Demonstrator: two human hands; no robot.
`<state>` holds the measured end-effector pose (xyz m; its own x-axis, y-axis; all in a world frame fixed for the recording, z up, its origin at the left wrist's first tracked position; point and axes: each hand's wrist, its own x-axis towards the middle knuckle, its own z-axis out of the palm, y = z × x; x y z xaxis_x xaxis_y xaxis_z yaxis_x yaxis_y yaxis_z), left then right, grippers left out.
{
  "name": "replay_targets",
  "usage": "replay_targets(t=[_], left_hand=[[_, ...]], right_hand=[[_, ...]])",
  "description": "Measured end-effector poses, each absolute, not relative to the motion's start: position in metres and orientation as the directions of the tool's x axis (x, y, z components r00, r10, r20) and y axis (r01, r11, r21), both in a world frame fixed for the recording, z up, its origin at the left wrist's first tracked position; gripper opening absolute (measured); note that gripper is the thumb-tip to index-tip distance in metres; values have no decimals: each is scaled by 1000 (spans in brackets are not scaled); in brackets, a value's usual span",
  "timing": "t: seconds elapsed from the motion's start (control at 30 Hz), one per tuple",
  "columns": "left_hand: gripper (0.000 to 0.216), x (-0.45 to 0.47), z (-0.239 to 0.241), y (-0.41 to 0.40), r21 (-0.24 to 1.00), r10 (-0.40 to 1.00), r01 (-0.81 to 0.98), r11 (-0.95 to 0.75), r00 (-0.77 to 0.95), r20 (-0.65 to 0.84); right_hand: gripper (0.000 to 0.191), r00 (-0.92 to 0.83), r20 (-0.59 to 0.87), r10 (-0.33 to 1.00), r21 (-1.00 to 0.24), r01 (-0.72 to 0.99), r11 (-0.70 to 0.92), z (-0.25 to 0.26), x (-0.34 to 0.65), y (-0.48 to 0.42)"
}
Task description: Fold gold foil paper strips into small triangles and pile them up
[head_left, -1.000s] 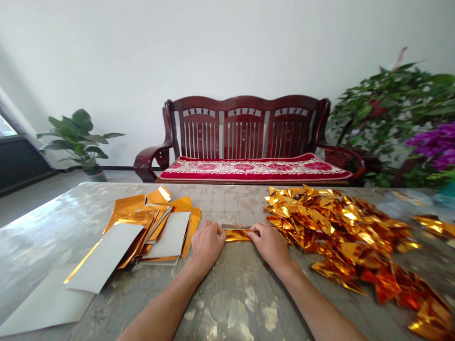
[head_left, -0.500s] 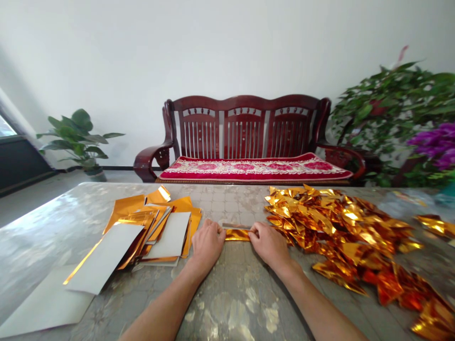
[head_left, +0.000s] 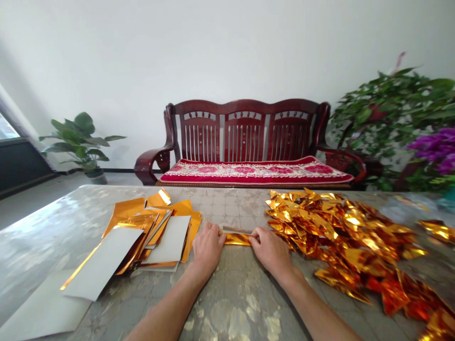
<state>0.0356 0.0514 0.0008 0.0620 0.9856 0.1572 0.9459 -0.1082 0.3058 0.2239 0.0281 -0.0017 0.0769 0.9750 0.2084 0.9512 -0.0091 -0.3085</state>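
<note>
Between my two hands lies a narrow folded strip of gold foil paper point(head_left: 237, 239), with a pale edge showing along its far side. My left hand point(head_left: 209, 244) pinches its left end, fingers curled. On the right end, my right hand point(head_left: 269, 246) grips it in the same way. Just left of my left hand is a loose stack of gold foil sheets point(head_left: 130, 208), some turned to their pale backs. A heap of folded gold foil pieces point(head_left: 330, 222) spreads out beyond my right hand.
The patterned table point(head_left: 227, 303) carries everything. Pale sheets point(head_left: 46, 303) lie at its left. Clear plastic point(head_left: 405, 206) sits at the far right. Behind stands a dark wooden bench point(head_left: 245, 132) with a red cushion point(head_left: 256, 171), flanked by plants point(head_left: 81, 139).
Both hands still hold the strip's ends in nearly the same place. The pale edge behind the foil looks a little broader. The whole view has shifted slightly downward.
</note>
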Motion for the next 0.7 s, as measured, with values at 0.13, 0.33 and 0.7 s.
replay_targets(t=[0.13, 0.33, 0.7], left_hand=[[16, 34, -1, 51, 335, 976, 932, -141, 75, 203], [12, 32, 0, 53, 403, 980, 906, -128, 54, 189], [27, 29, -1, 49, 345, 819, 744, -572, 489, 301]], right_hand=[[15, 88, 209, 974, -313, 950, -19, -4, 225, 28], [14, 100, 208, 973, -308, 951, -32, -3, 224, 29], [16, 104, 183, 978, -304, 952, -44, 1, 223, 27]])
